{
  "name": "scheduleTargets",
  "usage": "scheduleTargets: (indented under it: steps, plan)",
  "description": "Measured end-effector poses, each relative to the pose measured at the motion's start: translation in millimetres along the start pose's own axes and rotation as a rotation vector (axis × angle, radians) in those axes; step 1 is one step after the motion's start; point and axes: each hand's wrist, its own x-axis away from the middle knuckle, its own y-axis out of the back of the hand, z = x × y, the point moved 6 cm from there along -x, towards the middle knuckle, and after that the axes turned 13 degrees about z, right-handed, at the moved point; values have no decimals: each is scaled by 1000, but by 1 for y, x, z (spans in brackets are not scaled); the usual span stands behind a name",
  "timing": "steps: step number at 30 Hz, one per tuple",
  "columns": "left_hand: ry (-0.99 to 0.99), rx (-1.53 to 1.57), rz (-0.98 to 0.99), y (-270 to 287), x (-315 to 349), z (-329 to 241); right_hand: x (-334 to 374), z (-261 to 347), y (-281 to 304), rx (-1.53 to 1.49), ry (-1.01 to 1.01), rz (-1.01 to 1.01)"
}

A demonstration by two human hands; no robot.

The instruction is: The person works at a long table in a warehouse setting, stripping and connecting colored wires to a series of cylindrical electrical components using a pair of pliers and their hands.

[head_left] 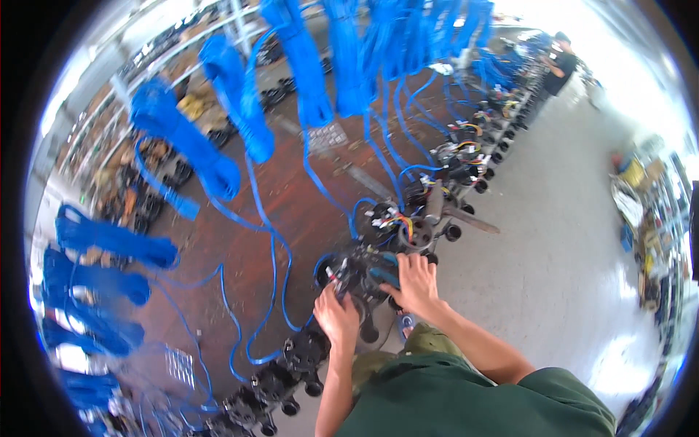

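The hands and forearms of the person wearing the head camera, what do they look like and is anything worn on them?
The left hand and right hand are both ungloved. No watch or bracelet shows on either wrist; any ring would be too small to tell. Both forearms are uncovered. A dark green fabric sleeve covers the right upper arm; no left sleeve shows.

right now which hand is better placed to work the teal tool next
Probably the right: the right hand is right beside the teal tool, though blur hides its exact grip. The left hand is farther off, at the black part.
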Motion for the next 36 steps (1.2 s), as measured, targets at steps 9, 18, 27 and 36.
scheduleTargets:
  steps: [9, 18, 27, 36]
  plan:
    - [-61, -46, -247, 27, 40, -41, 14, -56, 48, -247, 87, -162]
    - [-320, 204, 63, -141, 77, -278, 81, -271, 148, -1237, 388, -21]
    - [-503, 312, 714, -349, 12, -535, 49, -599, 132, -1787, -174, -6]
    - [-458, 412, 797, -587, -156, -685, 50, -1036, -71, -1988, -1157, -326]
